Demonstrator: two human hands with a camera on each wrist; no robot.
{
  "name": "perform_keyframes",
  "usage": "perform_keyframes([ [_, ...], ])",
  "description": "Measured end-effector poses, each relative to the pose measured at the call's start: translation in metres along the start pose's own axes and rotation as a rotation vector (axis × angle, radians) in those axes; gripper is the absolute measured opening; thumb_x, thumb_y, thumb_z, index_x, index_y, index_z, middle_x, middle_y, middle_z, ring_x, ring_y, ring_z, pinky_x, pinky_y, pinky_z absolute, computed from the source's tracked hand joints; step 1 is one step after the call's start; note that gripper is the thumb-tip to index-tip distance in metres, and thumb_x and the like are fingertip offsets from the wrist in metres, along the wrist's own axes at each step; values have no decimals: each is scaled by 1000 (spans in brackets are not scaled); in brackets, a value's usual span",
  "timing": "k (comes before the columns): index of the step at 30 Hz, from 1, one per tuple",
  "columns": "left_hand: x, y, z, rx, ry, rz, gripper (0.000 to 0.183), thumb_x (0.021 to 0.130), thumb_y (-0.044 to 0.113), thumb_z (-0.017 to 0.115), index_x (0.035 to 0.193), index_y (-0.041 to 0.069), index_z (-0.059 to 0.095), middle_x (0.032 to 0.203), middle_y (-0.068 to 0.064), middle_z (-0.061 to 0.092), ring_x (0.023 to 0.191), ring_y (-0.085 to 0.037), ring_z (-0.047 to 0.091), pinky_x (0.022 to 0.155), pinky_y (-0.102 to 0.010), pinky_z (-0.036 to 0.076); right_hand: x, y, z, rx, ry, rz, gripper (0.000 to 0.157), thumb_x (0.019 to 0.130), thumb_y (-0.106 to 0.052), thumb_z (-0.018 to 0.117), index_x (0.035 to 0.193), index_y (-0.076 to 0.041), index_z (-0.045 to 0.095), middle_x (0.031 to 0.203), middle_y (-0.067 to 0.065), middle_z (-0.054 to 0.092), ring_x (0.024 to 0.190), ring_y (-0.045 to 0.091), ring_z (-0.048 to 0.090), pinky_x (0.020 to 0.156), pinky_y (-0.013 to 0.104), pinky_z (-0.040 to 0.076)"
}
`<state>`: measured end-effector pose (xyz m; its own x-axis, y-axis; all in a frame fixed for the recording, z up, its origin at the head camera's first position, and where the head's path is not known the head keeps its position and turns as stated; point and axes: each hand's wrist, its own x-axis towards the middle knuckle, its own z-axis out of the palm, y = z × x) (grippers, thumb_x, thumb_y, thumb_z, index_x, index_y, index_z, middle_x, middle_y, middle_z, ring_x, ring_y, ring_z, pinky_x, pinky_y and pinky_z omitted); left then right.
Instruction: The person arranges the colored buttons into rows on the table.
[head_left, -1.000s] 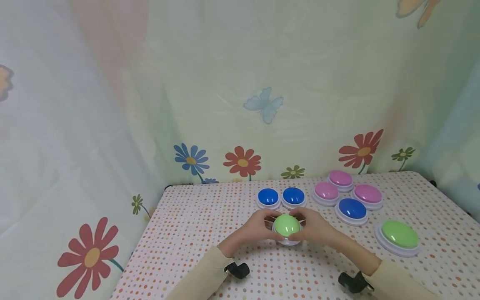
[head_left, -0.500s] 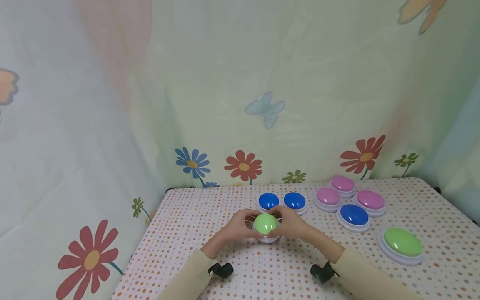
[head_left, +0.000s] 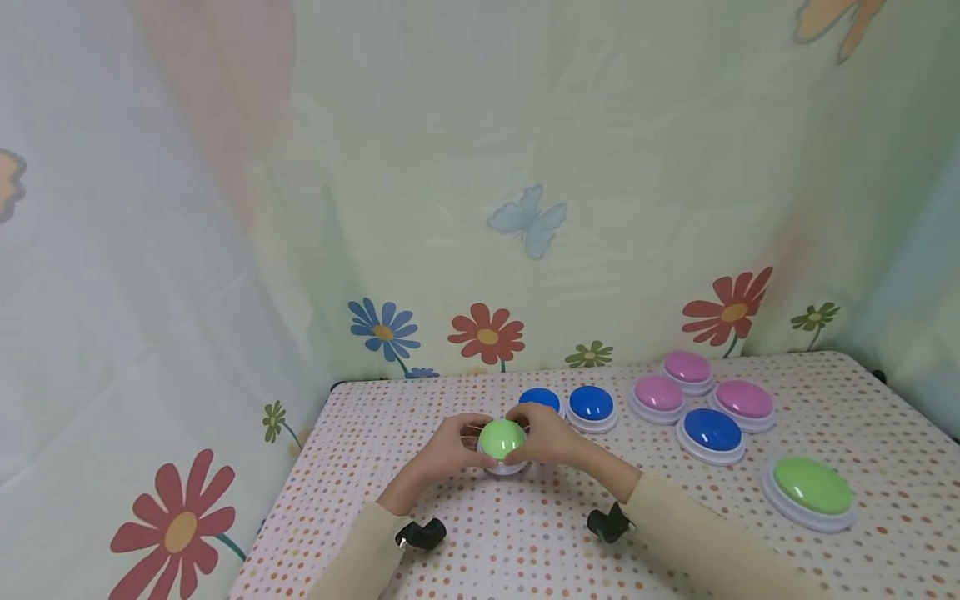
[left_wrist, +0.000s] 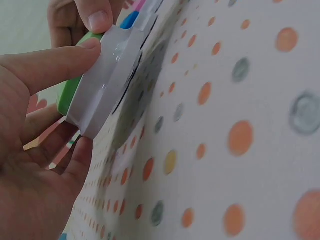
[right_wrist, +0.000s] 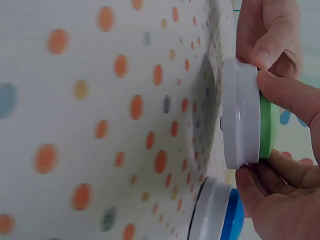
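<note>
A green-domed push button (head_left: 501, 437) with a white base is held dome up between both hands. My left hand (head_left: 444, 450) grips its left side, the thumb at the near rim and the fingers round the far side. Mirroring it, my right hand (head_left: 551, 437) grips the right side. From the left wrist, the white base (left_wrist: 102, 82) hangs just over the cloth, its shadow below. The right wrist view also shows a gap under the base (right_wrist: 241, 115). Just behind the right hand sits a blue button (head_left: 542, 400), partly covered by that hand.
Another blue button (head_left: 591, 403) stands beside the first. Farther right are several pink buttons, one (head_left: 657, 393) nearest, and a third blue one (head_left: 712, 429). A larger green button (head_left: 813, 486) lies at the right. The dotted tablecloth (head_left: 360, 450) meets a flowered curtain (head_left: 420, 233) behind.
Both hands have carried the green push button leftward over the table, from in front of the blue pair to left of them. The other buttons stay put.
</note>
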<state>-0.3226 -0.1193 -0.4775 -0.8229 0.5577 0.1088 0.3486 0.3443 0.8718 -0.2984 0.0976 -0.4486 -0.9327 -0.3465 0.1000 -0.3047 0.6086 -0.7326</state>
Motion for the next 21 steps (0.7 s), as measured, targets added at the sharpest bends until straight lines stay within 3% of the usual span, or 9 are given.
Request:
perform_keyframes([
  [4,5,0,-8,-25,34,-1,60,76,11,83,130,6,58,124,-6,60,109,-23,58,91,-39,50,11,-7,-6,-9,-20,-38,56,66,-16,91,113,-1,64,102,4,65,92,19,60,81,37,52],
  [11,8,-6,-21,-55,44,-65,61,78,14,83,132,6,57,125,-7,60,109,-24,58,87,-37,51,30,-10,-5,23,-65,-9,59,66,-14,90,116,1,64,103,5,65,92,18,60,79,35,53],
  [21,34,-11,-34,-64,69,-123,59,79,16,82,132,9,58,125,-5,60,109,-23,59,85,-34,53,63,-3,-15,25,-95,55,56,69,-13,89,118,0,64,104,4,64,94,18,59,81,34,52],
])
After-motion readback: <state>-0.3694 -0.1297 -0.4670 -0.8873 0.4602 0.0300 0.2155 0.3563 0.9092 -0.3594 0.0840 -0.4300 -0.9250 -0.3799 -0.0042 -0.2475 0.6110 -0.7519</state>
